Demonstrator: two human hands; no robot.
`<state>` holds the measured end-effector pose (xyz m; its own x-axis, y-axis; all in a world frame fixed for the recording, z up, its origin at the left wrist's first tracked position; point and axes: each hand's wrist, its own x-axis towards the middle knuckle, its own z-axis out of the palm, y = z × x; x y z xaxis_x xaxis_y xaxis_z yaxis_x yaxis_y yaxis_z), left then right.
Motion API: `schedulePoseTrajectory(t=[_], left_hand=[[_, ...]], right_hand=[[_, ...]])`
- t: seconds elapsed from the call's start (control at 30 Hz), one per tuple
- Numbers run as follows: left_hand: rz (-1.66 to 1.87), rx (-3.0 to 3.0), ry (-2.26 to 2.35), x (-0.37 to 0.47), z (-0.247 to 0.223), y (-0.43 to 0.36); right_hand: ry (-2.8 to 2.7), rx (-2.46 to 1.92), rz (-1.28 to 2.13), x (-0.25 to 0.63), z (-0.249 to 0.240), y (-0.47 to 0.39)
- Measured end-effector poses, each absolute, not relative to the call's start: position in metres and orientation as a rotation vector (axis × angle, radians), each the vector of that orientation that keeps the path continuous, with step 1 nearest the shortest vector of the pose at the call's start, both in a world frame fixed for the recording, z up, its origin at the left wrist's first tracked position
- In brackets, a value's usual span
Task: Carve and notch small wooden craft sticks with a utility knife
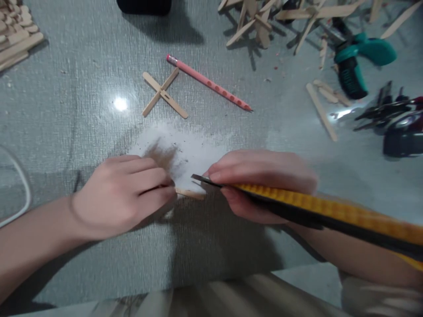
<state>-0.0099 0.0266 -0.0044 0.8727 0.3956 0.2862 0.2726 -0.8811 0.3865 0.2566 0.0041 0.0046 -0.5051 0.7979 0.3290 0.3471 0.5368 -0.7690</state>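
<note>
My left hand (128, 191) is closed in a pinch on a wooden craft stick (191, 194), whose free end points right, low over the table. My right hand (261, 182) is closed around a yellow and black utility knife (297, 200). Its dark blade points left, just above and beside the stick's end, and the two look apart. White powder with a blurred brownish patch (165, 156) lies beyond my left fingers. Further back, two craft sticks form a cross (161, 91) on the table, with a pink pencil (214, 86) lying by its upper right arm.
Stick structures (257, 22) stand at the back right, near teal-handled pliers (353, 66). Loose sticks (322, 112) and dark tools (399, 123) lie on the right. A stick pile (20, 42) is at the back left, a white cable (24, 187) at the left edge, a black object (144, 5) at the back.
</note>
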Motion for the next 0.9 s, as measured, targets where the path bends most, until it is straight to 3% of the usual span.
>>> schedulePoseTrajectory(t=[0.3,0.9], left_hand=[[0.49,2.594,0.608,-0.009,-0.008,0.033],[0.462,2.609,0.721,-0.006,-0.007,0.03]], right_hand=[[-2.321,-0.788,0.883,0.262,0.002,0.005],[-2.207,-0.931,0.895,0.248,-0.001,-0.003]])
